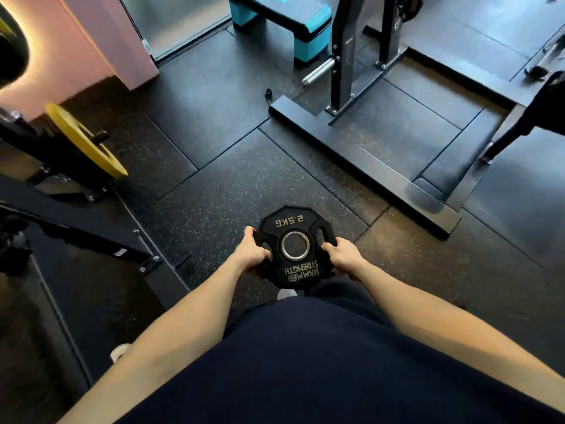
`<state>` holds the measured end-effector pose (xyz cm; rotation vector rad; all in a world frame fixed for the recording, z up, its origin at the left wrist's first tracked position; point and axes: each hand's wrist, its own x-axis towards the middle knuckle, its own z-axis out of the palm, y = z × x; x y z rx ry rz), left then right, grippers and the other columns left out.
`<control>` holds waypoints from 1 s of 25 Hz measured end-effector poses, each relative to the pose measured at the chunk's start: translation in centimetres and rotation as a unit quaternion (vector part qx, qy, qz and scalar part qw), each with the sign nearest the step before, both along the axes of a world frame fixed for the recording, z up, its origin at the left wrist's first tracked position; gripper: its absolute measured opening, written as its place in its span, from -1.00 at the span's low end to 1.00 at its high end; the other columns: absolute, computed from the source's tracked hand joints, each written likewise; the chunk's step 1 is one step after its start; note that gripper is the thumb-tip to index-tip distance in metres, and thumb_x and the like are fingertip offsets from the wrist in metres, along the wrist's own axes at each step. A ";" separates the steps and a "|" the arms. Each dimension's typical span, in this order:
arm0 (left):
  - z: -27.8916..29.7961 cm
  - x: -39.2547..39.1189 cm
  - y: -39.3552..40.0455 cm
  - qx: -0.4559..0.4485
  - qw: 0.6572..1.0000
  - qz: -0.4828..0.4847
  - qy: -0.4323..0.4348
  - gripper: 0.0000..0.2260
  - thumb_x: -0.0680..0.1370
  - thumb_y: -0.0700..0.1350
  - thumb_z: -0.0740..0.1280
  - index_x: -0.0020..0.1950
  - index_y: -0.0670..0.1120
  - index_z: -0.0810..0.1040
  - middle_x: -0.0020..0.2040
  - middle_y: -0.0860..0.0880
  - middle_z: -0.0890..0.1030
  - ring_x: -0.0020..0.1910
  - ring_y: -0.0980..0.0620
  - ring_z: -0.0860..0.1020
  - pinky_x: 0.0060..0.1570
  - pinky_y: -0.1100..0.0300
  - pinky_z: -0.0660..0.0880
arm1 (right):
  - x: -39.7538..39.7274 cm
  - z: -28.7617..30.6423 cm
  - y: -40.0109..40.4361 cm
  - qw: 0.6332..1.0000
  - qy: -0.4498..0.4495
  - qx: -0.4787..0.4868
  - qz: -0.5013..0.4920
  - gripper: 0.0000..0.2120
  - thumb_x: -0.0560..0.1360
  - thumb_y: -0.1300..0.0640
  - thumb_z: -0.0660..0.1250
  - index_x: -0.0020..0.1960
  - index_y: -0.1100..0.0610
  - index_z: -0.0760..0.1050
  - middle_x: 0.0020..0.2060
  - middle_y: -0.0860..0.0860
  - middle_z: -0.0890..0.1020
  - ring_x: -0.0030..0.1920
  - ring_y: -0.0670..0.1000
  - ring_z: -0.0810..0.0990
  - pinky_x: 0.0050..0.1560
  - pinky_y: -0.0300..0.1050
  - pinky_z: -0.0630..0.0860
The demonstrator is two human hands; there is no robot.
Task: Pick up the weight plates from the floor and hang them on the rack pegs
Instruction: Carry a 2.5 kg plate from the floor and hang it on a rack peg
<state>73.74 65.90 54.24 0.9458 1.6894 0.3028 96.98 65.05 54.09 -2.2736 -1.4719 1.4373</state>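
1. Holding a black weight plate (294, 246) at lower centre of the frame, my left hand (253, 250) and right hand (344, 254) each curl round a side grip slot.
2. The plate lies flat, face up, between both hands, equally near each.
3. A bare steel peg (318, 71) juts from the rack (345, 53) at upper centre, well apart.
4. Upside-down lettering reads "2.5KG" and "HAMMER STRENGTH".

Black plate (294, 247) in my hands, gold lettering, silver ctr ring. Floor (220, 191) dark w/ pale speckles. Yellow plate (85, 140) at left. Teal step (312, 35). Pink wall (101, 35).
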 end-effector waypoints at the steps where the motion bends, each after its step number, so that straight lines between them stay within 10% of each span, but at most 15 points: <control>1: 0.3 -0.2 2.3 -0.007 1.000 0.008 -0.004 -0.58 0.41 -0.35 0.35 0.12 -0.09 0.23 -0.02 -0.25 0.52 -0.23 -0.17 0.54 -0.46 0.01 0.53 | -0.2 0.2 2.7 1.000 -0.003 0.001 0.010 -0.65 0.56 0.01 0.19 0.09 0.29 0.51 0.10 0.26 0.60 0.13 0.23 0.55 0.01 -0.06 0.41; 9: -0.2 -1.7 22.6 -0.028 0.997 0.072 -0.003 -0.57 0.41 -0.34 0.35 0.14 -0.10 0.21 0.00 -0.27 0.50 -0.27 -0.21 0.55 -0.59 0.07 0.48 | -1.8 -0.5 26.6 0.996 0.016 -0.004 0.085 -0.69 0.56 0.04 0.18 0.07 0.27 0.52 0.07 0.25 0.61 0.09 0.23 0.57 -0.08 -0.11 0.41; 13: 0.6 -1.9 33.5 -0.022 0.993 0.113 0.006 -0.57 0.42 -0.33 0.34 0.17 -0.10 0.22 0.04 -0.24 0.50 -0.10 -0.32 0.61 -0.46 -0.11 0.58 | -2.6 0.1 39.3 0.994 0.042 -0.011 0.097 -0.79 0.54 0.09 0.21 -0.05 0.25 0.46 0.04 0.28 0.59 -0.30 0.06 0.56 -0.60 -0.36 0.32; 25: 2.3 -8.2 57.8 -0.006 0.973 0.231 -0.025 -0.62 0.45 -0.33 0.33 0.11 -0.06 0.22 0.07 -0.26 0.50 -0.08 -0.27 0.60 -0.49 -0.11 0.57 | -10.8 1.9 68.2 0.983 0.041 0.004 0.181 -0.78 0.51 0.08 0.23 -0.09 0.25 0.50 -0.07 0.24 0.60 -0.11 0.20 0.60 -0.36 -0.10 0.59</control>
